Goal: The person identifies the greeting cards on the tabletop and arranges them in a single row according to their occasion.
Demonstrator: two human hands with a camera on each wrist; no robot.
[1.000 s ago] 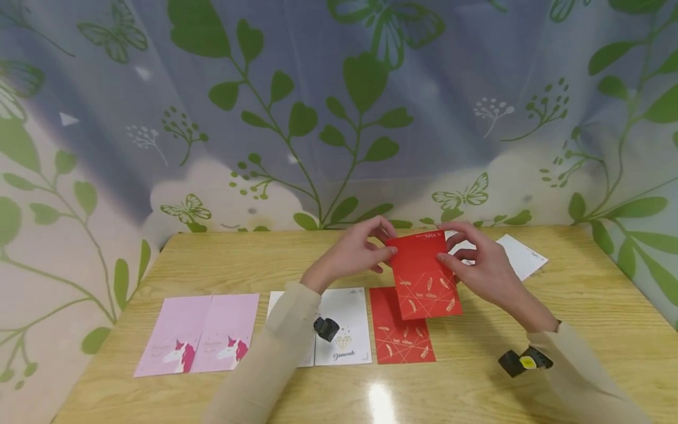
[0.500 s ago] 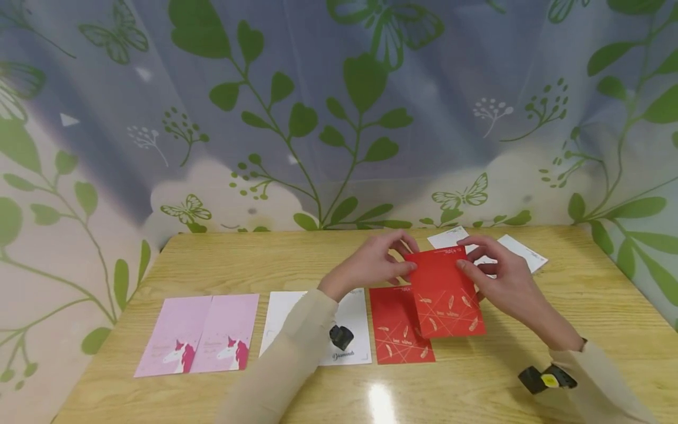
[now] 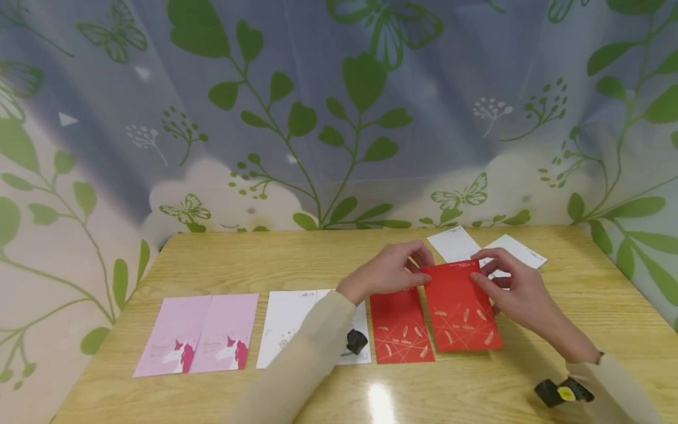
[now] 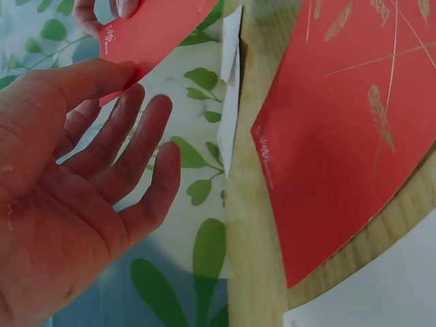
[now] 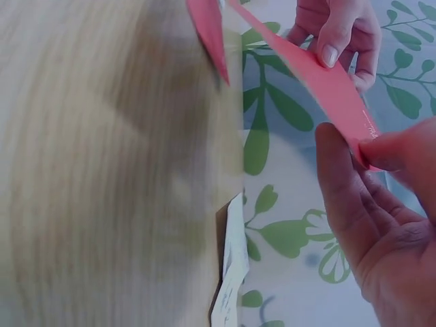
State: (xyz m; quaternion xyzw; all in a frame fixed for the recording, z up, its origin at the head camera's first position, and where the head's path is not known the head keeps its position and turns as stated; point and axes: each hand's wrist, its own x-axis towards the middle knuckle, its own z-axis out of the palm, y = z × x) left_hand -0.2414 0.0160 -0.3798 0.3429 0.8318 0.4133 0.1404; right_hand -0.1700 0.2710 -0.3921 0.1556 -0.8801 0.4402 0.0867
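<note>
Both hands pinch a red card (image 3: 461,309) printed with gold feathers, near its two top corners. My left hand (image 3: 389,271) has thumb and forefinger on its upper left corner; in the left wrist view the other fingers spread loosely. At the upper right corner, my right hand (image 3: 521,294) grips with the thumb in front and fingers behind. The card is tilted above the table, seen edge-on in the right wrist view. Just left of it lies a matching red card (image 3: 399,338) flat on the wood, its top partly behind the left hand.
Two pink unicorn cards (image 3: 175,338) lie side by side at the left of the wooden table (image 3: 238,262). White cards (image 3: 288,312) lie between them and the red one, partly under the left sleeve. Other white cards (image 3: 452,242) overlap at the back right, before a leaf-print curtain (image 3: 318,176).
Both hands have carried the held red card to the right and toward the front, lower over the table. More of the flat red card and of the back white cards now shows.
</note>
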